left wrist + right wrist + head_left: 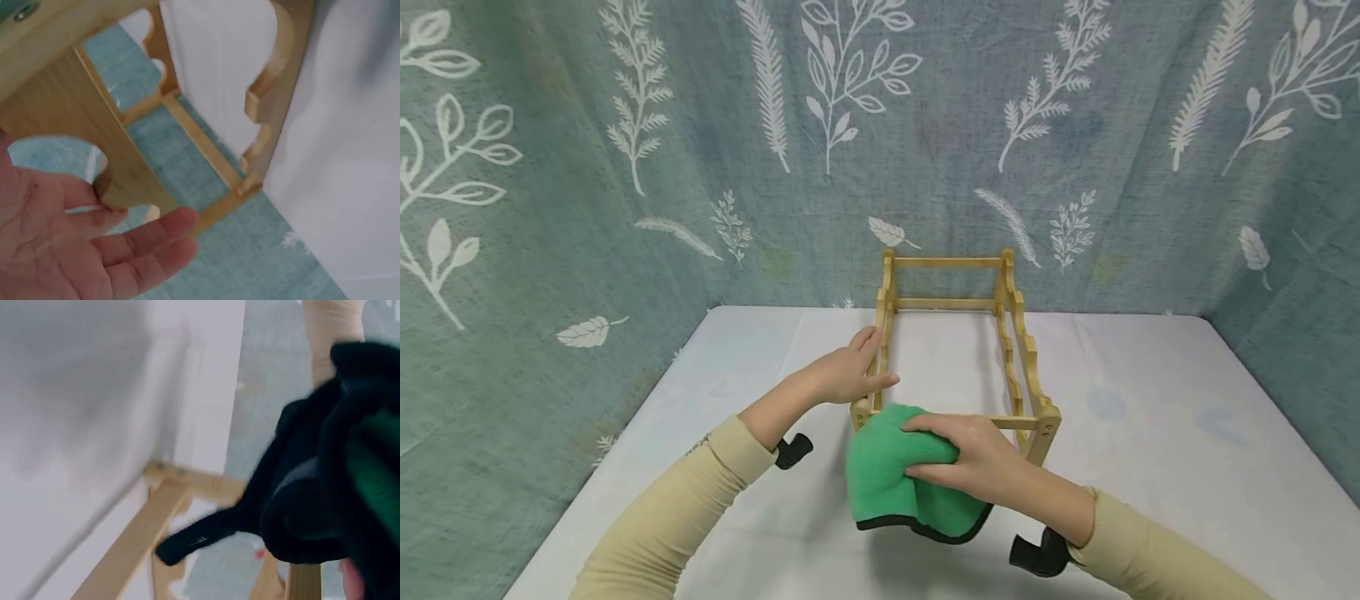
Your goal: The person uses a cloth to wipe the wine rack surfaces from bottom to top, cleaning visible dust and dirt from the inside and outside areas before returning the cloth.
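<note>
A light wooden rack (1033, 379) with scalloped side panels stands on the white-covered table. My left hand (842, 375) holds its left side panel, thumb towards the inside. In the left wrist view, some of its fingers (150, 240) stretch past the notched panel (94, 106). My right hand (977, 462) grips a green cloth (887, 475) with a black border, between thumb and fingers. The cloth drapes over the left part of the rack's near crossbar and hides it. In the right wrist view, the dark border (300, 500) covers most of that hand.
White cloth covers the table (1120, 375). Teal fabric (940, 167) with white leaf patterns hangs behind and at both sides. A black wrist strap piece (1041, 554) sticks out below the right wrist, and another (793, 451) by the left.
</note>
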`<state>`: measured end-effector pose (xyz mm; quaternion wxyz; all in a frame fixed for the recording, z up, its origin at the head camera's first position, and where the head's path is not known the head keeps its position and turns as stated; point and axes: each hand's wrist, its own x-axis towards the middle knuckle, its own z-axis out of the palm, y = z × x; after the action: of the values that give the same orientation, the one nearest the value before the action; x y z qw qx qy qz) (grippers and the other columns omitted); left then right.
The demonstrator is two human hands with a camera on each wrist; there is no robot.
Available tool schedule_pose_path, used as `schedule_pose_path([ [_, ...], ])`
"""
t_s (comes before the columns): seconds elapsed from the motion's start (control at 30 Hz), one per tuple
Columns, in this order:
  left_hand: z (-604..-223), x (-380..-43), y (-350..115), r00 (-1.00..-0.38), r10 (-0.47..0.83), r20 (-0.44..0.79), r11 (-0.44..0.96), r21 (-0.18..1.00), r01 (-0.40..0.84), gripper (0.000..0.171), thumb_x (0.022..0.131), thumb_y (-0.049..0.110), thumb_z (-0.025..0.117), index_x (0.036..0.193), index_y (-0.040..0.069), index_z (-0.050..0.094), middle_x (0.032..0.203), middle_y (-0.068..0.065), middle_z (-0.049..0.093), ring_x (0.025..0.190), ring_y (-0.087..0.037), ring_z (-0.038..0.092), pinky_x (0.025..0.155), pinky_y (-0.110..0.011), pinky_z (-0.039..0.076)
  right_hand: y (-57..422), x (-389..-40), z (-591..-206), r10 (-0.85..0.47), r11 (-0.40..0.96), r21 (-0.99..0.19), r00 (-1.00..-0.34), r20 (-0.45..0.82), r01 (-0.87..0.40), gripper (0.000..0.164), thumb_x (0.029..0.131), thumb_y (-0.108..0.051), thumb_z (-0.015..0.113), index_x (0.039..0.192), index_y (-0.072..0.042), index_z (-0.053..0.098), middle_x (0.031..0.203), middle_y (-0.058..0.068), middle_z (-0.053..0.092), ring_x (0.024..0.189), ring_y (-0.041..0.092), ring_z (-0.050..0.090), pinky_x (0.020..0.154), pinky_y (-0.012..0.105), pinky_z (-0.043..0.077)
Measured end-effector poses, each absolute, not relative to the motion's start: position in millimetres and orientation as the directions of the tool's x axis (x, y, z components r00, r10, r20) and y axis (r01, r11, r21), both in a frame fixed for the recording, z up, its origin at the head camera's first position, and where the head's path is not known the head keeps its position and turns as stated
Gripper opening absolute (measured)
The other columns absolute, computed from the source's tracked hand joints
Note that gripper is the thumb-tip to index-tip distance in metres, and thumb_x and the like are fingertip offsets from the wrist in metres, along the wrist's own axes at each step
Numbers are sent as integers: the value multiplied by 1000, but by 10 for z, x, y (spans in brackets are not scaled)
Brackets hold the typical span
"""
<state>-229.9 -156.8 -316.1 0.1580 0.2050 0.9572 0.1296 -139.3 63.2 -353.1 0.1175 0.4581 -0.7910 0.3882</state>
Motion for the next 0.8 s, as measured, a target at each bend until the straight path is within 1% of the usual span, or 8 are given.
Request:
schedule_pose_path([
  [0.07,-3154,-2284,-1603,-850,465,-247,869,311,385,89,90,60,37,147,2,1,153,-15,-1,124,-35,42,95,-45,40,496,-1428,-3554,-630,264,-465,-516,580,-845,40,77,-21,75,112,-9,61,103,5,68,92,14,65,77,26,52],
  [0.13,-3151,-2274,-1615,-846,476,-243,864,310,397,89,89,61,36,147,3,1,153,-15,-1,122,-36,44,93,-45,42,380,-1455,-3585,-633,291,-443,-518,575,-848,40,77,-22,74,112,-9,61,103,5,68,92,14,65,78,25,52],
  [0.17,-3155,-2274,-1618,-844,478,-243,862,314,398,89,90,61,36,148,4,1,153,-15,-1,121,-36,45,92,-45,43,334,-1464,-3605,-639,319,-439,-533,555,-840,39,78,-24,73,112,-9,61,103,4,68,91,13,65,77,24,52],
  [0.3,-3178,-2277,-1616,-847,467,-254,868,314,385,85,92,54,39,147,5,-2,153,-14,-5,121,-35,45,91,-45,43,210,-1482,-3728,-673,427,-459,-613,415,-779,32,82,-28,70,109,-13,63,97,1,69,83,9,66,70,20,51],
  [0.37,-3188,-2286,-1614,-849,462,-256,872,303,384,83,93,52,40,147,5,-4,153,-14,-7,122,-35,45,91,-44,43,187,-1493,-3802,-691,459,-490,-645,327,-741,29,83,-28,68,106,-13,63,93,0,70,77,6,65,64,17,49],
  [0.57,-3182,-2287,-1598,-850,456,-262,876,299,378,85,93,52,40,147,7,-7,153,-13,-9,124,-34,42,93,-45,42,151,-1530,-4078,-702,562,-551,-708,78,-617,31,82,-31,69,106,-12,65,92,-2,70,68,0,59,57,15,44],
  [0.67,-3187,-2284,-1590,-851,450,-270,879,304,368,85,93,52,41,147,8,-7,153,-12,-10,125,-34,42,93,-44,42,130,-1541,-4166,-696,590,-555,-718,17,-586,32,81,-31,69,105,-11,66,92,-3,69,66,-2,56,56,16,44],
  [0.8,-3188,-2267,-1590,-852,452,-264,877,308,370,85,93,52,41,147,6,-6,153,-13,-9,122,-34,45,90,-44,43,128,-1542,-4160,-696,588,-564,-718,12,-580,32,80,-31,70,105,-11,66,91,-4,69,65,-3,54,55,16,43],
])
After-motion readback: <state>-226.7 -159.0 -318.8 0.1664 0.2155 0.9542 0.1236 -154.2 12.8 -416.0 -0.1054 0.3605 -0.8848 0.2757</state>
